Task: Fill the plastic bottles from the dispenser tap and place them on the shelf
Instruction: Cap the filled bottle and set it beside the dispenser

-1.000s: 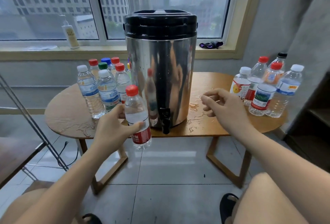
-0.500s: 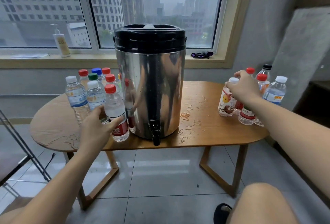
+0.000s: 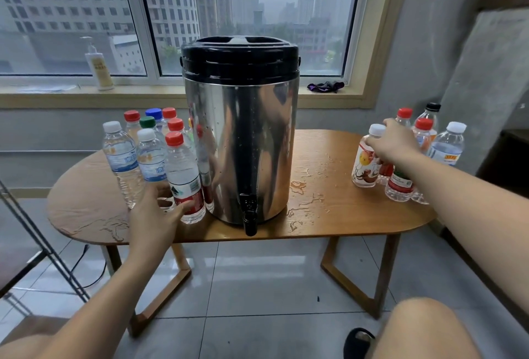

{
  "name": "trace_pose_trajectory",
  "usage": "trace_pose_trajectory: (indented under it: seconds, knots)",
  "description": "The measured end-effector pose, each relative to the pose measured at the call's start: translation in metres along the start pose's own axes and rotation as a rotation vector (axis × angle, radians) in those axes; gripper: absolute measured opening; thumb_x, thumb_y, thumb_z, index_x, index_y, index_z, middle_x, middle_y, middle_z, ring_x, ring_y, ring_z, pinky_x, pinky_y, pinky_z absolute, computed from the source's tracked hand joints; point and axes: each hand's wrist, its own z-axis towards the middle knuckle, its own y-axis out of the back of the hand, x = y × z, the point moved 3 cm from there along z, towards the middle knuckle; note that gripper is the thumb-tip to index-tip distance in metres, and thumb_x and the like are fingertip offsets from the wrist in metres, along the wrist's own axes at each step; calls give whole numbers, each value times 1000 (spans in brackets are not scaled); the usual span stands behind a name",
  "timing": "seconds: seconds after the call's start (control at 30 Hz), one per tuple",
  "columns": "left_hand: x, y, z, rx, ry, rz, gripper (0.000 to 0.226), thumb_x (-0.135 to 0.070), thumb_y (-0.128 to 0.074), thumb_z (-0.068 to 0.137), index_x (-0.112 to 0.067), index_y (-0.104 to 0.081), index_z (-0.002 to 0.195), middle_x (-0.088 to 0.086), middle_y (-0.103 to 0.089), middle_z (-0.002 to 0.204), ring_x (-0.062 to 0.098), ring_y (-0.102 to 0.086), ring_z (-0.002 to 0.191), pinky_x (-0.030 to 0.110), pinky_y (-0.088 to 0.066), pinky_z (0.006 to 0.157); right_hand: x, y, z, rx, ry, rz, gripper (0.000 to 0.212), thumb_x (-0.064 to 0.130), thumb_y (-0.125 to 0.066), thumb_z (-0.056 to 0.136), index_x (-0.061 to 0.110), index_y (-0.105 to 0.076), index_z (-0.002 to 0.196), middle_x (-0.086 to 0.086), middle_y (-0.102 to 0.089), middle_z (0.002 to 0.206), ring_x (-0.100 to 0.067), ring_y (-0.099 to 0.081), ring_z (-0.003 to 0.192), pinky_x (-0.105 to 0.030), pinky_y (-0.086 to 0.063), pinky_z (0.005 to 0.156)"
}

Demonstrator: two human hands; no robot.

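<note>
A steel dispenser with a black lid stands mid-table, its black tap over the front edge. Left of it, a red-capped water bottle stands upright on the table. My left hand holds its base, thumb across the red label. Several more capped bottles cluster behind it. At the right end stands another bottle group. My right hand reaches over it, fingers curled round the shoulder of a white-capped bottle with an orange label. No shelf is in view.
The wooden table has water puddles right of the tap. A pump bottle and a dark cloth lie on the windowsill. A metal frame leans at the left. My knee is at the bottom right.
My left hand carried the red-capped bottle from in front of the tap to the table on the left and slid down to its base. My right hand reached over to the right bottle group.
</note>
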Motion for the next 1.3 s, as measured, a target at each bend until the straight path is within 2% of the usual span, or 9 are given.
trace_pose_trajectory:
  seconds: [0.07, 0.17, 0.37, 0.5, 0.7, 0.87, 0.97, 1.1, 1.3]
  knots:
    - [1, -2, 3, -11, 12, 18, 58, -42, -96, 79, -30, -62, 124, -6, -72, 118, 18, -69, 101, 50, -63, 84, 0, 1, 1, 9, 9, -15, 68, 41, -70, 103, 15, -43, 160, -19, -61, 147, -39, -68, 118, -39, -52, 77]
    - [2, -4, 5, -14, 11, 34, 56, -42, -95, 80, -28, -62, 122, -3, -72, 117, 18, -69, 97, 46, -63, 79, -1, 2, 3, 27, 32, -24, 59, 46, -71, 101, 18, -51, 149, -17, -67, 134, -34, -71, 100, -41, -57, 76]
    - [2, -6, 11, -21, -19, 54, 54, -39, -95, 82, -24, -63, 122, -1, -71, 119, 17, -67, 96, 42, -60, 79, -1, 6, 4, -48, 89, -49, 46, 52, -77, 94, 24, -52, 120, -10, -66, 109, -31, -67, 88, -40, -51, 67]
    - [2, -8, 19, -7, -11, 68, 54, -40, -95, 81, -25, -63, 123, 0, -70, 122, 19, -65, 104, 42, -58, 86, -2, 6, 2, -42, 77, -70, 53, 53, -80, 90, 21, -56, 125, -13, -69, 110, -33, -71, 84, -43, -59, 72]
    - [4, -7, 21, 6, 16, 21, 58, -41, -99, 76, -25, -61, 117, -1, -71, 112, 18, -66, 97, 40, -58, 82, 21, 14, -28, -42, 186, -6, 45, 42, -82, 91, 13, -63, 120, -8, -67, 106, -29, -64, 95, -40, -54, 72]
    - [-10, 6, 6, -11, 8, -43, 63, -46, -98, 75, -24, -58, 117, -3, -68, 107, 18, -68, 93, 41, -61, 77, 49, 16, -66, 60, 260, 19, 47, 49, -82, 90, 16, -65, 118, -7, -71, 108, -26, -71, 84, -51, -66, 76]
    - [-27, 16, -8, -3, -8, -118, 63, -50, -96, 76, -24, -58, 118, -5, -68, 102, 14, -69, 89, 40, -62, 75, 68, 19, -94, 123, 340, 12, 49, 52, -83, 89, 18, -66, 119, -3, -70, 105, -20, -70, 78, -44, -65, 70]
    - [-58, 23, -37, 86, -65, -193, 52, -49, -91, 81, -25, -61, 115, -7, -70, 100, 9, -70, 90, 32, -61, 77, 88, 25, -133, 169, 433, 39, 41, 54, -84, 85, 25, -68, 107, 4, -69, 96, -8, -63, 73, -30, -50, 60]
    - [-88, 12, -87, 255, -134, -313, 43, -52, -88, 80, -29, -66, 109, -8, -72, 98, 15, -71, 94, 38, -61, 83, 106, 24, -194, 295, 495, 145, 33, 54, -81, 85, 30, -65, 102, 6, -68, 72, -8, -62, 66, -34, -53, 63]
